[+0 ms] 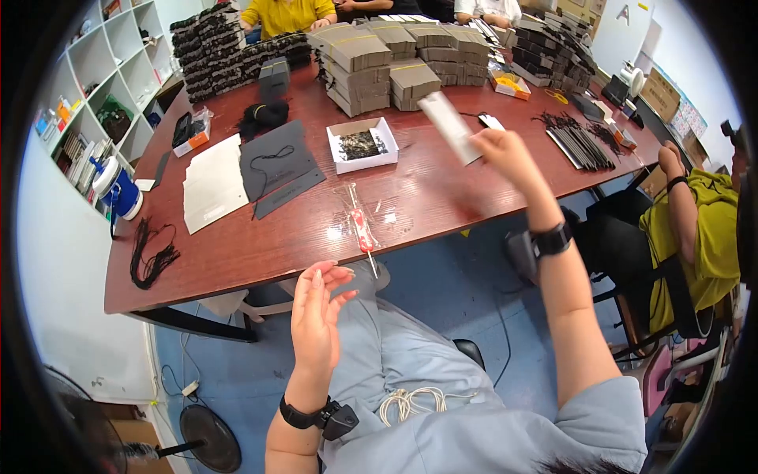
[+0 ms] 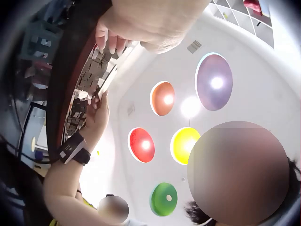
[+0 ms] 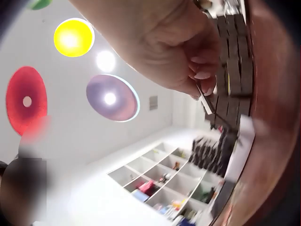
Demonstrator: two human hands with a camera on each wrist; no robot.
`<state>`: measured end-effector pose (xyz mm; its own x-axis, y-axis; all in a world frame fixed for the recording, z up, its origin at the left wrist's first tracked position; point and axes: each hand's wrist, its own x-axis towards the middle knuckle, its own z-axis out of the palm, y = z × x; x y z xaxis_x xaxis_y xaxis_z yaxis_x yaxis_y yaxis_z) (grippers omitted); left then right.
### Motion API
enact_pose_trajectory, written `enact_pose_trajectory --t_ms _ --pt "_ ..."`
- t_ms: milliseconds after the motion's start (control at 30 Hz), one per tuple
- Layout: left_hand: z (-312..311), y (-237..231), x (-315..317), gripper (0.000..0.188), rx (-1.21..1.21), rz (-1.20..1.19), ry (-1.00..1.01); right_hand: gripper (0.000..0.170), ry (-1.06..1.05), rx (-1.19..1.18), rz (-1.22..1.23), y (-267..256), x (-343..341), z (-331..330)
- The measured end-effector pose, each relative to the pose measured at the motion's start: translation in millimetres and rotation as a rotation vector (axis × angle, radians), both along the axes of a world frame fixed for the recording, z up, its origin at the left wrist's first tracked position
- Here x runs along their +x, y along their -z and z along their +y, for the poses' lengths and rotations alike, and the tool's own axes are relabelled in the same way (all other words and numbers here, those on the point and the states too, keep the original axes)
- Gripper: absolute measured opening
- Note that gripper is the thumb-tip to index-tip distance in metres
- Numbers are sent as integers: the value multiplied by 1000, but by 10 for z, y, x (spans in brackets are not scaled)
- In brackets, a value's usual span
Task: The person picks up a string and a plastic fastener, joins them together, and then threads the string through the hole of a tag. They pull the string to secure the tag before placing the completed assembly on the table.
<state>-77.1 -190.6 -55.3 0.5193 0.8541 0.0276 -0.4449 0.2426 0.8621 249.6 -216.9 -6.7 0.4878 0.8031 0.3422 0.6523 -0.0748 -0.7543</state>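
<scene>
My right hand [image 1: 509, 162] pinches one end of a long, flat, pale grey card strip [image 1: 447, 126], held up at a slant over the table. Seen from the right wrist, the thumb and fingertips grip the thin edge of this strip [image 3: 205, 103]. My left hand [image 1: 317, 320] is raised by the table's front edge, fingers loosely bent and holding nothing. Just beyond it lies a red-and-white-handled tool [image 1: 362, 230] with a thin metal shaft that sticks out past the edge. Behind the tool stands a white open box [image 1: 367, 165] with small black-and-gold pieces inside.
Grey card stacks [image 1: 355, 51] line the back of the table. Dark sheets [image 1: 276, 162], cream sheets [image 1: 212, 186] and black cords [image 1: 151, 253] lie left. Black strips [image 1: 580, 146] lie right. A person in a yellow-green top [image 1: 687, 229] sits at the right.
</scene>
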Motion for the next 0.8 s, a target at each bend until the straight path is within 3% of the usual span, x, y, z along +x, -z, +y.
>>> enact_pose_trajectory --t_ms 133,200,233,267,333,500,533,600,800 --pt "48 60 -111 26 -15 43 -44 29 263 -234 -189 89 878 -11" --pt "90 76 -179 26 -22 63 -104 38 375 -343 -650 297 1335 -64" --pt "125 75 -220 26 31 95 -88 39 472 -443 -669 246 1244 -133" --pt "168 78 -267 25 81 129 -69 40 554 -456 -632 180 1111 -160" --pt "299 97 -388 21 124 159 -135 37 520 -225 -722 222 946 -237" --pt "897 79 -695 13 741 673 -550 28 242 -4 -224 477 203 -159" --pt "1007 7 -725 13 800 757 -595 26 162 90 -241 597 117 -131" --pt "1250 -54 -788 14 947 911 -564 25 277 -27 -405 502 -237 -148" --pt "1696 -49 -646 18 1078 920 -463 24 322 26 -262 522 -252 -151"
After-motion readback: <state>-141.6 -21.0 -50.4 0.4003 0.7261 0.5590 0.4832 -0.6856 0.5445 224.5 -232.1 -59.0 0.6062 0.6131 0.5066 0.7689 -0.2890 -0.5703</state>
